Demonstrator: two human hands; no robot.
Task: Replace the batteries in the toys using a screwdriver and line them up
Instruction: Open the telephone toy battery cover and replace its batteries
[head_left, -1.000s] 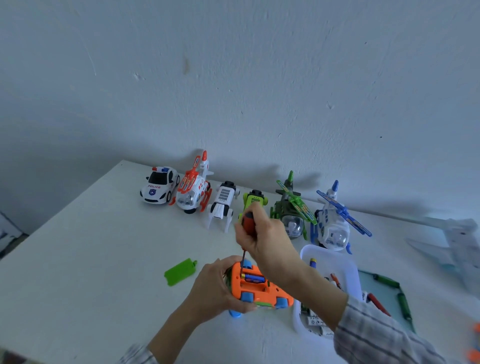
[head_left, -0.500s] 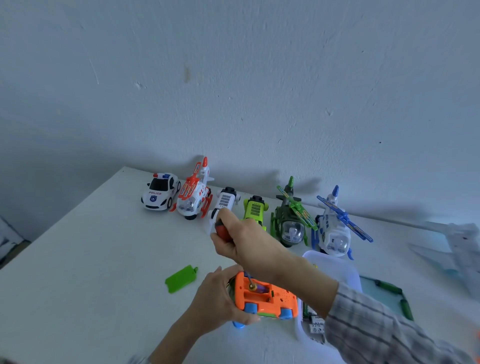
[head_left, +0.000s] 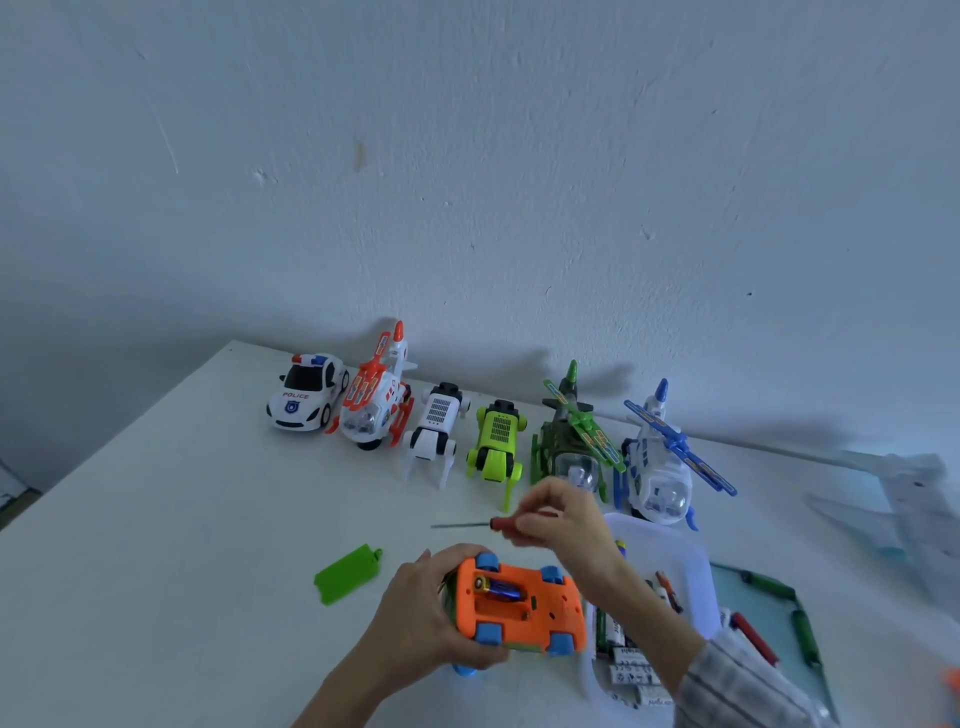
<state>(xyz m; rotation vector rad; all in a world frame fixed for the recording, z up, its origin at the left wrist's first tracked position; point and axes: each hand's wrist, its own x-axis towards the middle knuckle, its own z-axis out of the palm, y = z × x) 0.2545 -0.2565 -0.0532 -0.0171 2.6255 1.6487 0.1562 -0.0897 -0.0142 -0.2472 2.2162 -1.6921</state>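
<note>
The white table (head_left: 156, 519) carried six toys lined up along the wall — police car (head_left: 307, 392) at the left end. The left hand (head_left: 415, 618) gripped the upturned orange toy car (head_left: 519, 605), one battery (head_left: 497, 588) lying in its open bay. Above it, the right hand (head_left: 563, 519) pinched the screwdriver (head_left: 483, 525) level — shaft pointing left. The green battery cover (head_left: 347, 574) lay apart, left.

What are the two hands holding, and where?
The right hand pinches the screwdriver by its red handle; the left hand grips the upturned orange toy car at its front end.
</note>
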